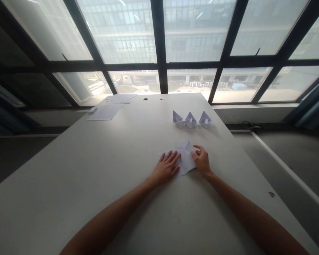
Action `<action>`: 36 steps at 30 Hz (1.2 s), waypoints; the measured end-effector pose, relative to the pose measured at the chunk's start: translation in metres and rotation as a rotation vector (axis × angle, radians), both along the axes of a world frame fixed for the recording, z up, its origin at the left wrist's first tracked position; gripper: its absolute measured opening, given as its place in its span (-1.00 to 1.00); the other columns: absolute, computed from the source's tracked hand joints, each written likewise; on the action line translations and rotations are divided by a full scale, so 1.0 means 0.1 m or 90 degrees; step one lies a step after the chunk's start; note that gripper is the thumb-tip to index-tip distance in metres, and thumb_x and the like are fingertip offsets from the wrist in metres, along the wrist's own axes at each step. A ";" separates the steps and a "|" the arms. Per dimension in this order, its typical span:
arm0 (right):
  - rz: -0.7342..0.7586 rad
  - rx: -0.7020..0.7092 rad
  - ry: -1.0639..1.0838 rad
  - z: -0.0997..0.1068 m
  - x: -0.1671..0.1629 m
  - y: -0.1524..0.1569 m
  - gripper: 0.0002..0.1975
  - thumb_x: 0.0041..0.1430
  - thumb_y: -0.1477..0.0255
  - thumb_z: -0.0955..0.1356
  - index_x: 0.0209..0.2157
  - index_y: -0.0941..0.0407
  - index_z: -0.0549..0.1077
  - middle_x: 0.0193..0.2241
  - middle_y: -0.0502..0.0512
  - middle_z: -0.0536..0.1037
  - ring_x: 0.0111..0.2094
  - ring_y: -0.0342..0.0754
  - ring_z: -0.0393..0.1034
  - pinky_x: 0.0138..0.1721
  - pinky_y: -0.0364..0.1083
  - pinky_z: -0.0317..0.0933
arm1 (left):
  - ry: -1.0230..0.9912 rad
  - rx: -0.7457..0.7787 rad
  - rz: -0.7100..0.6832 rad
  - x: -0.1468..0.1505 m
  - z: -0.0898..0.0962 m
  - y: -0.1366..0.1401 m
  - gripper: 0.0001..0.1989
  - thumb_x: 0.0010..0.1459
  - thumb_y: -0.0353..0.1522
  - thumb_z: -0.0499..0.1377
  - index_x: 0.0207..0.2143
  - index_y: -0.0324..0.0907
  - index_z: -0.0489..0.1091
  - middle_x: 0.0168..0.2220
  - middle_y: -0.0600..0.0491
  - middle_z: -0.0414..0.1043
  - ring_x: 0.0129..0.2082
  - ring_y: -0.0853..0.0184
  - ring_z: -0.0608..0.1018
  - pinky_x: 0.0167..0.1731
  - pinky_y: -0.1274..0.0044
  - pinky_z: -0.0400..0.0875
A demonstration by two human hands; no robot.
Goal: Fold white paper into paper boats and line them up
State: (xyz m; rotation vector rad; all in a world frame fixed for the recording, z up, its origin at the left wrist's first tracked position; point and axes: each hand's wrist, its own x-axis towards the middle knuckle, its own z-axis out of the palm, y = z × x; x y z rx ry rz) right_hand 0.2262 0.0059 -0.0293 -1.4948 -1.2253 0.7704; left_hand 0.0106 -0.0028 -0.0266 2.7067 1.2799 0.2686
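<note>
A partly folded sheet of white paper (186, 161) lies on the white table between my two hands, creased, with a pointed corner facing away from me. My left hand (166, 166) rests on its left part, fingers spread and pressing it down. At the right edge, my right hand (201, 159) pinches the paper between thumb and curled fingers. Beyond them stand three folded paper boats: a left one (177, 118), a middle one (190, 120) close beside it, and a right one (205, 119) slightly apart.
Flat white sheets (106, 111) lie at the far left of the table (95, 170), with a small, unclear clear-looking item (92, 110) by them. Two dark round spots (145, 99) mark the far end. Large windows rise behind. The table's right edge runs close to my right arm.
</note>
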 end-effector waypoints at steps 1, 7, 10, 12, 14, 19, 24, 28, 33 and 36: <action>-0.014 0.007 -0.061 0.01 0.04 0.00 -0.53 0.08 0.31 0.28 0.01 0.24 0.40 -0.43 0.11 0.54 -0.51 -0.04 0.38 -0.48 -0.11 0.29 | 0.007 -0.001 -0.009 -0.01 0.00 0.01 -0.42 0.38 -0.09 -0.15 0.38 0.02 -0.08 0.41 0.02 -0.11 0.40 0.11 -0.05 0.32 0.15 -0.15; 0.021 0.092 -0.516 0.10 0.11 -0.09 -0.49 0.16 0.46 0.26 0.17 0.15 0.34 0.18 0.29 0.32 0.21 0.17 0.17 0.21 0.11 0.10 | 0.019 0.002 -0.050 -0.09 0.08 0.05 -0.48 0.39 -0.10 -0.15 0.35 0.10 0.01 0.41 0.05 -0.12 0.40 0.13 -0.04 0.31 0.13 -0.14; 0.194 0.123 -0.598 0.09 0.03 -0.13 -0.52 0.26 0.42 0.23 0.21 0.13 0.32 0.29 0.21 0.21 0.33 0.10 -0.03 0.31 0.12 -0.10 | 0.013 -0.004 -0.068 -0.11 0.11 0.08 -0.51 0.39 -0.13 -0.11 0.33 0.11 0.07 0.40 0.07 -0.06 0.39 0.16 0.00 0.31 0.14 -0.11; 0.303 0.126 -0.617 0.06 -0.04 -0.15 -0.52 0.31 0.38 0.20 0.23 0.12 0.30 0.31 0.20 0.19 0.36 0.08 -0.08 0.33 0.15 -0.17 | 0.002 -0.004 -0.056 -0.10 0.12 0.08 -0.56 0.38 -0.19 -0.08 0.28 0.10 0.16 0.37 0.08 0.04 0.38 0.18 0.05 0.31 0.15 -0.07; 0.361 0.119 -0.620 0.03 -0.10 -0.17 -0.50 0.33 0.35 0.20 0.27 0.14 0.24 0.32 0.22 0.18 0.36 0.07 -0.06 0.32 0.17 -0.17 | -0.020 0.006 -0.019 -0.06 0.10 0.07 -0.60 0.37 -0.27 -0.06 0.23 0.04 0.22 0.32 0.05 0.15 0.36 0.21 0.10 0.31 0.18 -0.04; 0.367 0.111 -0.623 0.01 -0.16 -0.21 -0.47 0.35 0.32 0.19 0.29 0.15 0.19 0.32 0.24 0.17 0.34 0.05 -0.02 0.32 0.13 -0.15 | -0.049 0.026 0.030 0.01 0.00 0.04 -0.56 0.36 -0.26 -0.03 0.25 -0.11 0.15 0.31 -0.05 0.17 0.36 0.21 0.11 0.32 0.21 -0.03; 0.346 0.093 -0.619 0.00 -0.16 -0.20 -0.45 0.34 0.31 0.19 0.30 0.18 0.18 0.32 0.23 0.16 0.35 0.04 -0.04 0.34 0.11 -0.22 | -0.015 0.009 0.013 -0.02 -0.05 0.08 -0.42 0.37 -0.17 -0.09 0.36 -0.16 -0.03 0.39 -0.04 -0.02 0.39 0.16 0.01 0.33 0.20 -0.10; 0.309 0.059 -0.627 -0.03 -0.14 -0.17 -0.46 0.33 0.31 0.19 0.30 0.15 0.18 0.34 0.23 0.12 0.36 0.06 -0.08 0.33 0.17 -0.26 | 0.003 0.009 0.003 -0.04 -0.05 0.10 -0.42 0.39 -0.15 -0.14 0.37 -0.15 -0.04 0.40 -0.02 -0.09 0.40 0.17 -0.02 0.33 0.21 -0.12; 0.206 0.011 -0.641 -0.09 -0.07 -0.10 -0.48 0.34 0.32 0.19 0.27 0.18 0.22 0.33 0.28 0.13 0.36 0.11 -0.08 0.31 0.18 -0.22 | 0.010 0.017 0.005 -0.05 -0.04 0.09 -0.43 0.38 -0.15 -0.13 0.37 -0.12 -0.01 0.40 0.00 -0.08 0.39 0.18 0.00 0.33 0.23 -0.11; 0.118 0.002 -0.632 -0.12 0.00 -0.05 -0.47 0.32 0.32 0.21 0.25 0.23 0.24 0.30 0.36 0.18 0.34 0.15 -0.03 0.30 0.14 -0.16 | 0.012 0.016 0.003 -0.05 -0.04 0.10 -0.43 0.38 -0.15 -0.13 0.37 -0.12 -0.01 0.40 0.00 -0.07 0.39 0.17 0.00 0.33 0.22 -0.11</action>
